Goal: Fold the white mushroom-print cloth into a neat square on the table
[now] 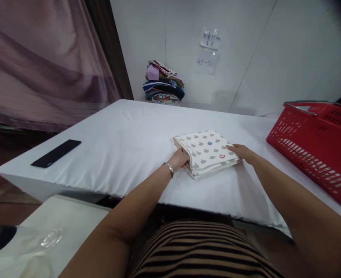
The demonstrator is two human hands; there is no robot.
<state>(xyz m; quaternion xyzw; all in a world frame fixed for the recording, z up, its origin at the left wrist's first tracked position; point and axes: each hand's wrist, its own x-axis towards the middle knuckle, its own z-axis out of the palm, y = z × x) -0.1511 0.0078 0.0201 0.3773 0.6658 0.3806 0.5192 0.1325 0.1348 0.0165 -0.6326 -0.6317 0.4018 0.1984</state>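
A folded white cloth (pixel 206 152) with grey printed shapes, plus a few blue and red ones, lies on the white-covered table (pixel 115 150). My left hand (pixel 180 159), with a silver bracelet at the wrist, is closed on the cloth's left edge, its fingertips partly hidden by the layers. On the opposite side, my right hand (pixel 243 152) grips the right edge; one digit rests on top and the others are partly hidden.
A red plastic basket (pixel 318 143) stands at the table's right. A flat black object (pixel 56 153) lies near the left end. Behind the table is a stack of folded fabrics (pixel 163 85) against the wall. A white surface (pixel 72 220) holds clear plastic at lower left.
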